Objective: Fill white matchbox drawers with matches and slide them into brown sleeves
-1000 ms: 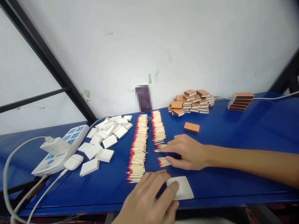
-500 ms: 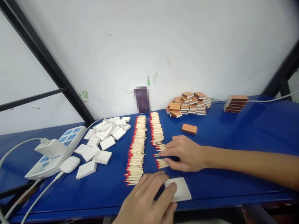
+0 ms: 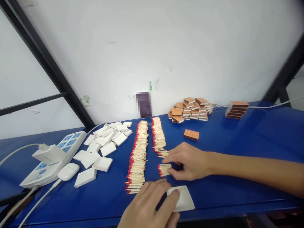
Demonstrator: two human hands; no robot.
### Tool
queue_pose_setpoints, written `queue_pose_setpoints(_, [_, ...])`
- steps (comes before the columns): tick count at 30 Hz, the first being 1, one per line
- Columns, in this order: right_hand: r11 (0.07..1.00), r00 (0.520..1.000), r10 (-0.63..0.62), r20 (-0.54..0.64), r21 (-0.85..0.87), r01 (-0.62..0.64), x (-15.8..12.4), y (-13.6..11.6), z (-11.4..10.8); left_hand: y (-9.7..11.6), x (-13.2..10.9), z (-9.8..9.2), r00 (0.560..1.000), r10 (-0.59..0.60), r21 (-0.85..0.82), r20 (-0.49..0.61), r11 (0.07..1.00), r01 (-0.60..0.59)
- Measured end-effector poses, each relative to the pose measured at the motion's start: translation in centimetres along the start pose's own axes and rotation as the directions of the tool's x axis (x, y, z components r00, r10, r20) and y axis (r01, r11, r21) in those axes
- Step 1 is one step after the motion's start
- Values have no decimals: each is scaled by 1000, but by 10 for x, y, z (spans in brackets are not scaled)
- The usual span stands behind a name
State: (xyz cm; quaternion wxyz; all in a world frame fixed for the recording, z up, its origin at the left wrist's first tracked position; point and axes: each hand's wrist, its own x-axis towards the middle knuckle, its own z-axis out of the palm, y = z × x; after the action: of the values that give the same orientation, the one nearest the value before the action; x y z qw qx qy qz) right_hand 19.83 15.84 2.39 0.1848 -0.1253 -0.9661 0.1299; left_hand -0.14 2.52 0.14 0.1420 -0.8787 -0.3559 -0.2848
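Observation:
My left hand (image 3: 149,204) is at the table's front edge, its thumb pressing on the white matchbox tray (image 3: 184,199) and its other fingers bent to the left of it. My right hand (image 3: 187,161) reaches in from the right, thumb and index finger apart. Its fingertips touch the table around a small group of red-tipped matches (image 3: 164,169). A few more matches (image 3: 162,154) lie just beyond the index finger. Farther back runs a short row of matches (image 3: 158,134), and to its left a longer row of matches (image 3: 139,155).
White matchbox trays (image 3: 108,148) lie heaped at left, beside a power strip (image 3: 71,142) with a charger and a white earphone case (image 3: 68,171). Orange matchboxes (image 3: 190,109) are piled at the back, with one single matchbox (image 3: 191,135) before them and a stack (image 3: 237,110) at right.
A few loose matches by my right index finger have joined the small group near my thumb, as that finger drew toward me. My left hand stays on the tray. The view tilted slightly.

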Motion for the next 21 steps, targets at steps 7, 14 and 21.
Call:
queue_pose_setpoints(7, [994, 976, 59, 209, -104, -38, 11, -6, -14, 2, -8, 5, 990, -141, -50, -1, 989, 141])
queue_pose_setpoints(14, [915, 914, 110, 391, -398, 60, 29, -19, -28, 0, -11, 9, 985, -175, -64, -4, 983, 175])
queue_pose_setpoints(21, [927, 914, 179, 363, -374, -33, 25, -19, -30, 0, -12, 8, 987, -159, -61, 4, 985, 159])
